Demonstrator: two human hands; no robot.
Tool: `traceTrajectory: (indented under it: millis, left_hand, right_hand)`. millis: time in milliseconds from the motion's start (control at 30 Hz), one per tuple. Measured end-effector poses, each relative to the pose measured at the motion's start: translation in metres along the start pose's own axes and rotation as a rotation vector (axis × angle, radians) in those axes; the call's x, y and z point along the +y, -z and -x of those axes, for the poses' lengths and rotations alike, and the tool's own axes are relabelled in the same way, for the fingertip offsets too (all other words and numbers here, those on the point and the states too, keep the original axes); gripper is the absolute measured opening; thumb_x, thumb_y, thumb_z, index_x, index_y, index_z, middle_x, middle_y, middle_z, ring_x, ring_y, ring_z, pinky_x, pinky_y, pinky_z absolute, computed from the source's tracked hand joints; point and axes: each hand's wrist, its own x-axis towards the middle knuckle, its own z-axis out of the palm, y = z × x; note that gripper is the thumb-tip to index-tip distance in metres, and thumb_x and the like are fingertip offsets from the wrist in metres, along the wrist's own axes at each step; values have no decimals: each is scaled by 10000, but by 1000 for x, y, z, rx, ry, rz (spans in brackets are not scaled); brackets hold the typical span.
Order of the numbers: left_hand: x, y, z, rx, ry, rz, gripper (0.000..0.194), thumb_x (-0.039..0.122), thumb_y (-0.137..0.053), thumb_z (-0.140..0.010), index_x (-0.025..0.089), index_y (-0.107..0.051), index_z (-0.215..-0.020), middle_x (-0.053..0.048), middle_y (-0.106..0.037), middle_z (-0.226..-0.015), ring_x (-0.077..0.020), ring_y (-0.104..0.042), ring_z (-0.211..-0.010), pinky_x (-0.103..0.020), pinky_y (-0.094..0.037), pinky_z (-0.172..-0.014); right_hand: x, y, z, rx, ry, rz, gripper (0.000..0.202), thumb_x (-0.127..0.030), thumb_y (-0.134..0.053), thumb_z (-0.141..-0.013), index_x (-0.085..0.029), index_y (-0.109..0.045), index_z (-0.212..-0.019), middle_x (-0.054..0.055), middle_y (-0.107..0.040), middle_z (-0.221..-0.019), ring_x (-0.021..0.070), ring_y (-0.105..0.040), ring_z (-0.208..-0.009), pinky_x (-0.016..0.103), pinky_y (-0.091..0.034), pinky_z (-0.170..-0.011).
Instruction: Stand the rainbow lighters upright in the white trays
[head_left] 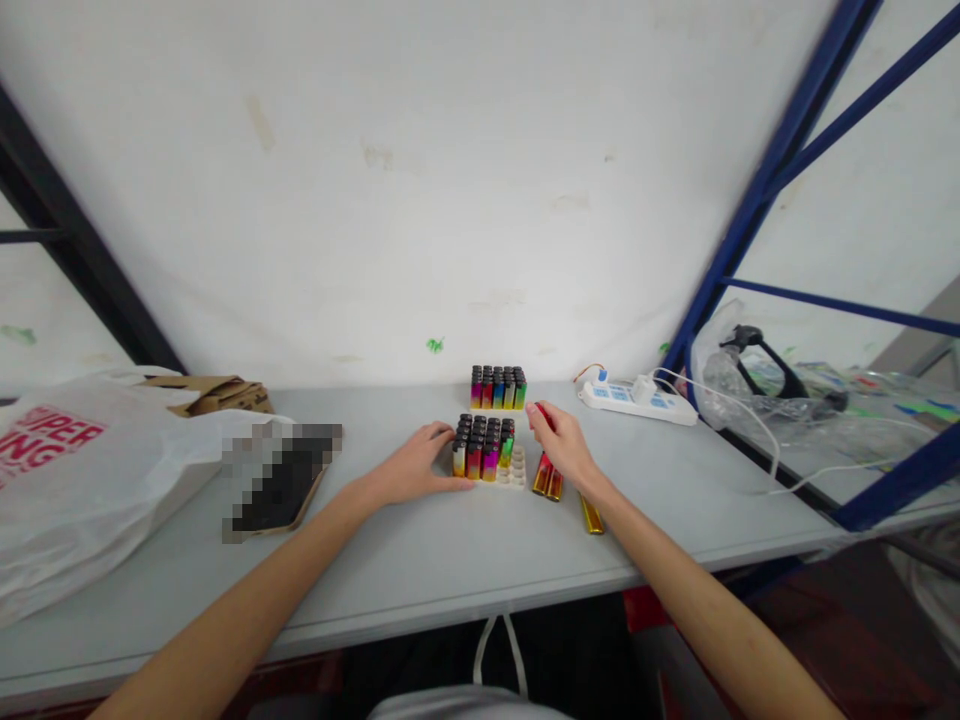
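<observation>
Rows of colourful lighters [474, 462] with black tops stand upright in a white tray [512, 479], whose right-hand holes show uncovered. Around the tray's left side lies my left hand [415, 466], its thumb along the front edge and its fingers apart behind. Just right of the tray, my right hand [561, 441] is closed in a pinch on a red lighter [545, 415], partly covered by the fingers. Below that hand, red and gold lighters [547, 482] lie on the table, with a gold piece [591, 514] near the right wrist. A second block of lighters [499, 388] stands behind.
A white power strip [637, 400] with cables sits at the back right, beside a blue metal frame [739, 235]. On the left are a white plastic bag [97, 470], folded cardboard [225, 394] and a dark, partly pixelated flat object [289, 485]. The grey table [450, 570] meets a wall.
</observation>
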Motion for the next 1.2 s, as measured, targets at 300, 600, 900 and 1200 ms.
traceTrajectory:
  millis: [300,600,900,1200]
  left_hand:
    - [1,1,0,-10,-3,-8,771,750,-697,-743,172,-630,-1249,-153,-595,-1329,-342,-581,-1232,-460,-455,-1112]
    - [-1,0,0,6,-6,17,798,764,-699,-723,181,-630,-1264,-145,-598,-1336,-358,-574,-1239,-474,-457,-1105]
    - [-3,-1,0,8,-10,30,812,764,-707,-721,183,-614,-1280,-147,-596,-1318,-359,-572,-1228,-485,-459,-1100]
    - [-1,-1,1,-1,-7,34,803,751,-713,-731,181,-607,-1287,-148,-586,-1323,-353,-570,-1228,-482,-450,-1105]
  right_hand:
    - [0,-5,4,72,15,174,391,-441,-483,-854,-225,-325,-569,-54,-308,-539,103,-299,-539,277,-208,-542]
    - [-6,1,6,-35,88,148,402,-537,-455,-977,-220,-455,-729,-43,-440,-616,136,-408,-596,269,-307,-583]
    - [-15,12,9,-149,319,282,433,-527,-410,-1029,-224,-517,-739,27,-572,-742,176,-507,-696,294,-398,-679]
    - [-7,15,9,-316,255,305,465,-571,-529,-978,-200,-581,-702,-1,-622,-603,136,-511,-537,265,-360,-582]
